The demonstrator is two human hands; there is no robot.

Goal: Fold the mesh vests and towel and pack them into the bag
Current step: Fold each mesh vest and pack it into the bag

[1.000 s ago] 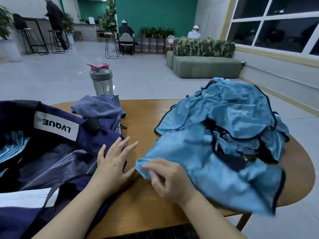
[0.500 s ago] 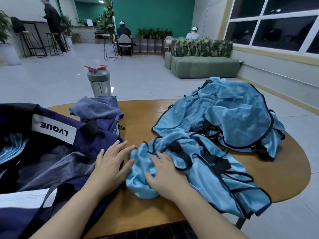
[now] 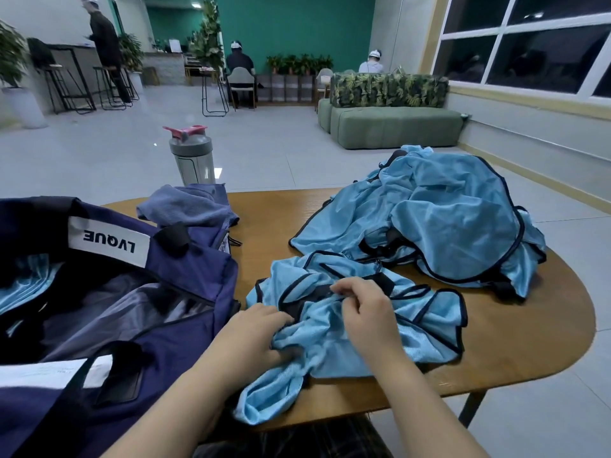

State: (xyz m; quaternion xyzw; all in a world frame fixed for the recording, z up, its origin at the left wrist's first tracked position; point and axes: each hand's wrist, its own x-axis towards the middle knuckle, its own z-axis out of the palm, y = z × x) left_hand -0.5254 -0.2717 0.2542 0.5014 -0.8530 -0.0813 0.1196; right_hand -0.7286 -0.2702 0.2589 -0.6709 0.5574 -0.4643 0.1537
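Note:
A crumpled light-blue mesh vest (image 3: 426,319) with black trim lies on the wooden table (image 3: 515,345) in front of me. My left hand (image 3: 256,337) grips its near left edge, fingers curled into the fabric. My right hand (image 3: 365,310) pinches a fold near the vest's middle. A pile of more blue vests (image 3: 449,219) sits at the table's far right. The open navy bag (image 3: 109,292) stands at the left, with blue fabric visible inside. A blue-grey towel (image 3: 190,208) lies bunched behind the bag.
A grey shaker bottle (image 3: 193,157) with a pink lid stands at the table's far edge. The table's rounded right end (image 3: 575,305) is bare. A green sofa, stools and several people are far behind on the tiled floor.
The vest was pulled off the pile toward me and dropped on the table. My left hand left the bag's edge and took hold of the vest; my right hand shifted to pinch a fold.

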